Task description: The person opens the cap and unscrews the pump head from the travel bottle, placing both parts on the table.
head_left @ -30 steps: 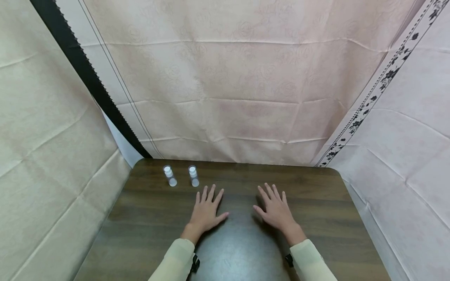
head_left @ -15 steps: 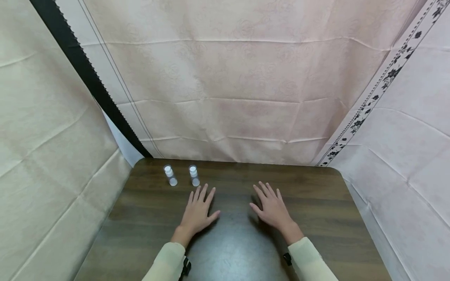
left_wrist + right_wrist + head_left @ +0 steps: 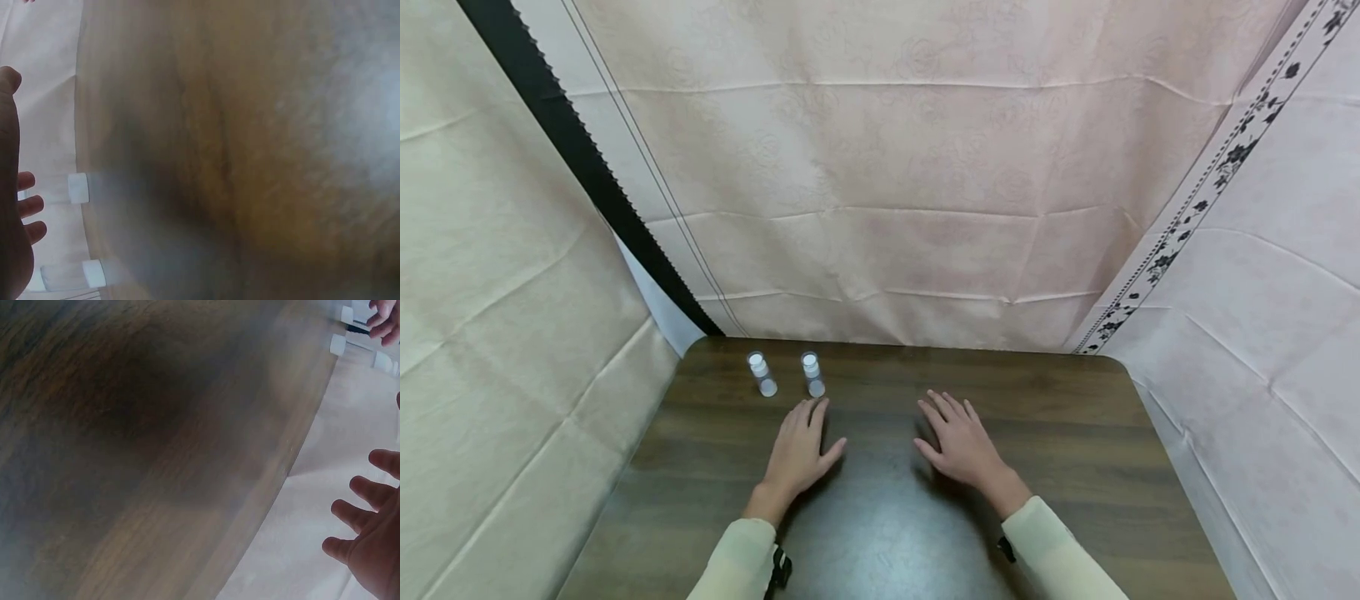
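Note:
Two small clear bottles with white caps and white bases stand side by side at the back left of the table: a left bottle (image 3: 762,374) and a right bottle (image 3: 812,374). My left hand (image 3: 797,450) hovers palm down just in front of the right bottle, fingers relaxed and holding nothing. Over the middle right of the table my right hand (image 3: 962,442) is spread loosely, also holding nothing. In the left wrist view, the white ends of both bottles show beyond the left fingers (image 3: 31,206). The right fingers (image 3: 353,515) show apart in the right wrist view.
The dark brown wooden table (image 3: 880,517) has rounded far corners. Pale cloth (image 3: 880,208) hangs behind it and along both sides. A black strip (image 3: 595,158) runs down the cloth at the left, and a floral border (image 3: 1180,225) at the right.
My left hand has moved left and closer to the right bottle, its fingers drawing nearer together. My right hand has shifted a little to the left. Both bottles stay where they were.

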A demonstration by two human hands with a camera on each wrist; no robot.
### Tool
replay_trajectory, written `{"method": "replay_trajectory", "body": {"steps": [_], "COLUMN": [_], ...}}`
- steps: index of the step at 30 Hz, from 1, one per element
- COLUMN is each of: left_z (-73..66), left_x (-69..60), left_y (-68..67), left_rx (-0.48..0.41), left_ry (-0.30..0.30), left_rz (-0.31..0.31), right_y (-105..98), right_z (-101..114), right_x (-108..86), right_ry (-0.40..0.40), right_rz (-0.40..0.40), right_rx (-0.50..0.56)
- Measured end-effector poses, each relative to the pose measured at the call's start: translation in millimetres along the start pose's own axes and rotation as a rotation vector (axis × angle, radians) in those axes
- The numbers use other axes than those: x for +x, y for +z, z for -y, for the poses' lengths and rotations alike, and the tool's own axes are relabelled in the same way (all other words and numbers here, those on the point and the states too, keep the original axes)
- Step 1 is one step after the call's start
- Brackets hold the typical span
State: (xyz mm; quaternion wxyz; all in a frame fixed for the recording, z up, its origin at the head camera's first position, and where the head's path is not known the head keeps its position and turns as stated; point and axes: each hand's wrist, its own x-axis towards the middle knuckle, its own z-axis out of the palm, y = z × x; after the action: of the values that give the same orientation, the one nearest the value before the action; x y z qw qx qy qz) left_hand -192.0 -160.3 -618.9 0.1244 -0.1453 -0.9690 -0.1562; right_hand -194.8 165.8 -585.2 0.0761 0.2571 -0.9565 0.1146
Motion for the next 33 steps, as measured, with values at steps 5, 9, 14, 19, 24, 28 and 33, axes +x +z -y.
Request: {"method": "replay_trajectory", "body": {"steps": [5,9,14,19,24,28,33], "left_z": [8.0,14.4,21.2,26.3,31.7,36.9,41.6], "left_x": [5.3,11.1,18.0,25.9,35.6,43.7,53.7], "left_y": [-2.9,-4.9,-7.8,-7.8,-4.2,-1.9,0.4], "left_rx": [-0.069,-0.133,-0.229,-0.349,-0.423,-0.458,-0.526], "left_ry": [-0.064,-0.134,-0.213,-0.277,-0.332,-0.353,-0.38], "left_rz": [-0.035,-0.01,0.02,0.042,0.06,0.068,0.036], "right_y": [-1,-2,-1,2,8,13,16], "right_z": [4,7,12,17,23,29,37], "right_x": [4.3,8.2,13.2,19.9,25.5,28.9,31.5], "right_ry": [-0.035,-0.043,-0.059,-0.076,-0.084,-0.094,-0.128], "right_rz": [-0.013,-0.001,0.002,0.019,0.07,0.102,0.123], "right_rx": [0.0,0.017,0.025,0.015,0.019,0.023,0.045]}}
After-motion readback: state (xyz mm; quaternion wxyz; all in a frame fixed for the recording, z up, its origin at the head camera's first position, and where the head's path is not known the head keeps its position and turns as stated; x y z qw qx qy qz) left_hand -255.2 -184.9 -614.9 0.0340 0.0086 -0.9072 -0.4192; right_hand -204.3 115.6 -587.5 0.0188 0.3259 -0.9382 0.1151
